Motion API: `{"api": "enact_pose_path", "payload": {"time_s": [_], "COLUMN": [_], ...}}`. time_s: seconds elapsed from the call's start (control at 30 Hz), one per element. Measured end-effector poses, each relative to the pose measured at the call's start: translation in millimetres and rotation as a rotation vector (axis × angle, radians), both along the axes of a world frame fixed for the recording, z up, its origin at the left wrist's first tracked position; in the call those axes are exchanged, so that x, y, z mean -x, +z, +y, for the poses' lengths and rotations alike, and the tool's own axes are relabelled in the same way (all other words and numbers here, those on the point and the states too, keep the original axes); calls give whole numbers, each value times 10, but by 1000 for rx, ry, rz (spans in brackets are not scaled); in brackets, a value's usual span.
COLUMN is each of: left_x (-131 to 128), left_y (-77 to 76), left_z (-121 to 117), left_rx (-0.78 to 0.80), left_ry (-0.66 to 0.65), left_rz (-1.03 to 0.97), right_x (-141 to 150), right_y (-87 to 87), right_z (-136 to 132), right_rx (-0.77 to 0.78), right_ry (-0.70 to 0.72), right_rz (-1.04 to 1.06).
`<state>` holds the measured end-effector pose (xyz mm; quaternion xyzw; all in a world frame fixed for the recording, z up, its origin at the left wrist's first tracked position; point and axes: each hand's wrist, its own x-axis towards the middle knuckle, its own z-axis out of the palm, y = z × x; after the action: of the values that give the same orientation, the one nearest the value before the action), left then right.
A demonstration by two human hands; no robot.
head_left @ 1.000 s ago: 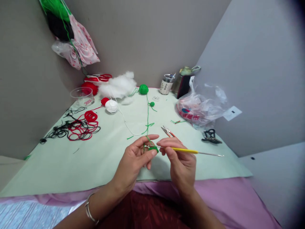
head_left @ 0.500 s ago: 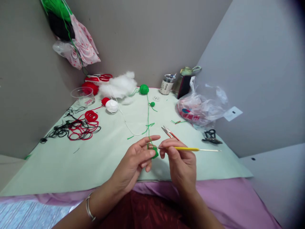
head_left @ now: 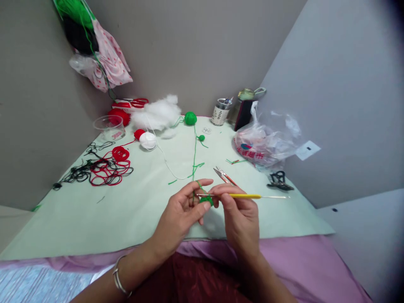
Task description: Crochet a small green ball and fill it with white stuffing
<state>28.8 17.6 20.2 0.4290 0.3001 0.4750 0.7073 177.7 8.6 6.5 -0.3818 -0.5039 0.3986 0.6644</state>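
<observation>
A small green crochet piece point(head_left: 206, 201) is pinched between the thumb and fingers of my left hand point(head_left: 181, 212). Green yarn loops over my raised left index finger and runs back across the table to a green yarn ball point(head_left: 190, 118). My right hand point(head_left: 241, 214) grips a crochet hook by its yellow handle point(head_left: 244, 196). The hook's thin metal shaft points left, at the top edge of the green piece. Just beyond my hands lie thread snips point(head_left: 224, 176) with orange-red handles.
Left on the table point(head_left: 139, 219) are tangled black yarn point(head_left: 78, 170), red yarn point(head_left: 120, 154) and a clear plastic cup point(head_left: 110, 128). White stuffing point(head_left: 158, 112) and a pen tin point(head_left: 221, 112) stand at the back. A plastic bag point(head_left: 265, 141) and a black claw clip point(head_left: 279, 182) lie right.
The green piece has turned in my left fingers and shows its upper edge. The hook has shifted slightly left, its tip now showing past the piece. The yarn has swung a little left.
</observation>
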Motion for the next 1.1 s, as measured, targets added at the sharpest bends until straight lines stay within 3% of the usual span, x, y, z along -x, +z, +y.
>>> {"api": "enact_pose_path", "payload": {"time_s": [0.23, 0.57, 0.77, 0.93, 1.03, 1.1], "left_x": [62, 107, 118, 79, 44, 44], "left_y": [-14, -63, -63, -14, 31, 55], "left_z": [33, 1, 17, -14, -25, -11], "left_rx": [-8, -116, -141, -146, -11, 138], "left_ry": [6, 75, 77, 134, 130, 41], "left_rz": [11, 160, 215, 231, 106, -35], "right_x": [-26, -44, -42, -46, -49, -48], "right_y": [61, 72, 58, 28, -25, -53], "right_z": [68, -79, -80, -107, -133, -132], "right_rx": [59, -143, -154, -327, -538, -611], "right_ry": [112, 9, -5, -124, -252, -320], "right_rz": [210, -159, -174, -453, -788, -896]}}
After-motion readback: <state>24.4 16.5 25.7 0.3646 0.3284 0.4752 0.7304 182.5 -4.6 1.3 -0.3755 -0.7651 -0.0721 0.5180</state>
